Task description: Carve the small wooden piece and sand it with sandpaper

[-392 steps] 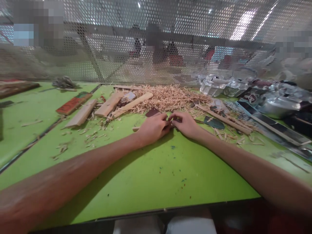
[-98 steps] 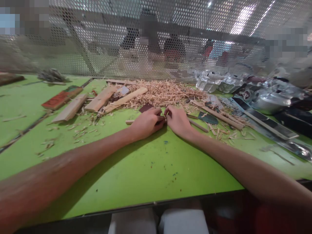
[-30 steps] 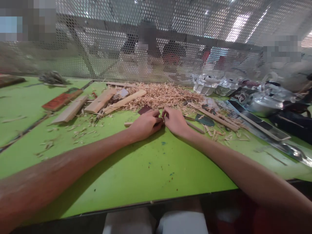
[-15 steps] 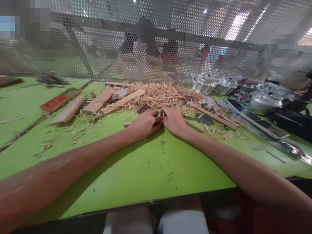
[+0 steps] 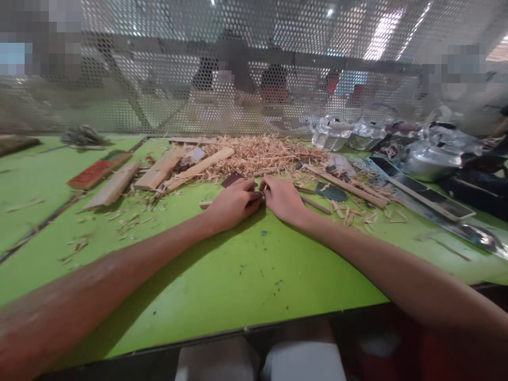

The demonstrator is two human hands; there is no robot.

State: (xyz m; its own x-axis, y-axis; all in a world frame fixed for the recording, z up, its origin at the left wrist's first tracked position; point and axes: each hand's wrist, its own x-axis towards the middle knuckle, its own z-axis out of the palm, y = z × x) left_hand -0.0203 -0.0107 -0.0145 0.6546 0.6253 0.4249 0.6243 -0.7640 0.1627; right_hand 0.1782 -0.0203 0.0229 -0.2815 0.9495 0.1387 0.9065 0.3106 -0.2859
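My left hand rests low over the green table, its fingers curled inward and closed. A pale wooden stick pokes out on its wrist side; the rest is hidden under the hand. Almost touching it at the fingertips is my right hand, closed in a pinch with bent fingers. Whatever lies between the fingertips is too small and covered to name. Just behind the left hand lies a dark red-brown piece resembling sandpaper. A thin greyish stick emerges beside the right hand.
Wood shavings are heaped behind the hands. Wooden blocks and a red-painted block lie left. On the right are a wooden strip, a dark green piece, a long dark-faced tool and shiny metal pots. Perforated mesh stands behind.
The view has shifted slightly, so the table's far side sits a little lower. Both hands keep nearly the same place and pose.
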